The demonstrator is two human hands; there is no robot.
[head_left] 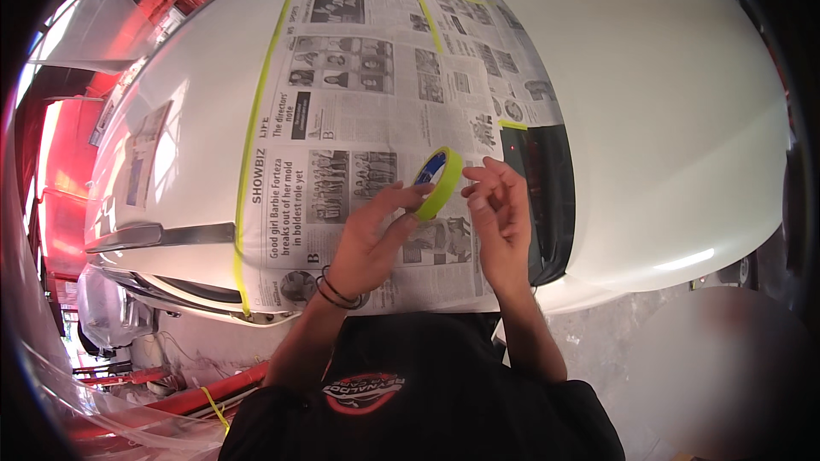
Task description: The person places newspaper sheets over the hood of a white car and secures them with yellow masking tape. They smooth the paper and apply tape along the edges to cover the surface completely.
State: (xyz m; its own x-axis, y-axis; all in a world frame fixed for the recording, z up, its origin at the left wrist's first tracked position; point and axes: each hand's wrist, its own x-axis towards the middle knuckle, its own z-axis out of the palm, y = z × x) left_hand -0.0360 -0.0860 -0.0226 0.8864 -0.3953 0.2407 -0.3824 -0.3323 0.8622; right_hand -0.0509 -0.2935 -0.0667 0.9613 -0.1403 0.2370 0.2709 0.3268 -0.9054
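My left hand (376,243) grips a roll of yellow-green masking tape (445,185) with a blue inner core, thumb and fingers at its near left edge. Just right of the roll, my right hand (500,218) is raised with its fingers loosely bent and apart, and I see nothing held in it. Beneath both hands, newspaper sheets (359,124) cover the glass area of a white car (201,77). A long strip of yellow-green tape (262,102) runs along the paper's left edge. Shorter tape pieces (427,17) cross the paper farther away.
Dark glass (547,196) shows uncovered right of the paper, beside a white car panel (666,119). A dark trim strip (162,236) lies on the left panel. Clear plastic sheeting (94,26) hangs at the left, and a red bar (188,393) crosses the lower left.
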